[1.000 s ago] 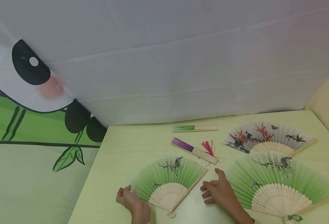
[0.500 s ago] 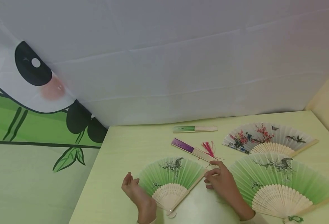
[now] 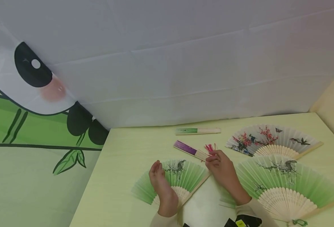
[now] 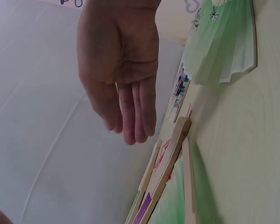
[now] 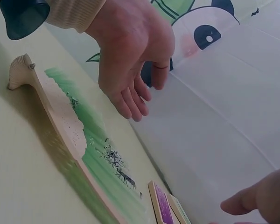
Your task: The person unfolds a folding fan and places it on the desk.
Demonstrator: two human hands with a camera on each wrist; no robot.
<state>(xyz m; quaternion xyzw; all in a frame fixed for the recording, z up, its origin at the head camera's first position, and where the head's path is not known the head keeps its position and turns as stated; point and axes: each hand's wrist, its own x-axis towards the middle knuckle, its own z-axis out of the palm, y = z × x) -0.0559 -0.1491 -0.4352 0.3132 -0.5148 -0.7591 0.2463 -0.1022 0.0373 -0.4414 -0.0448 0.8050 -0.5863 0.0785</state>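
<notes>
Hovering over the wooden end of the closed purple fan with the right hand, just clear, fingers loosely straight; hovering above the spread green fan with the left hand, similarly relaxed.

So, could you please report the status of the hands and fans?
Left hand empty, above leftmost open green fan. Right hand empty, over end of purple folded fan. Pink tassel beside it, possibly in the way.

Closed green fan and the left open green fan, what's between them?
The closed purple fan lies there, with the red tassel beside it, as the head view shows.
</notes>
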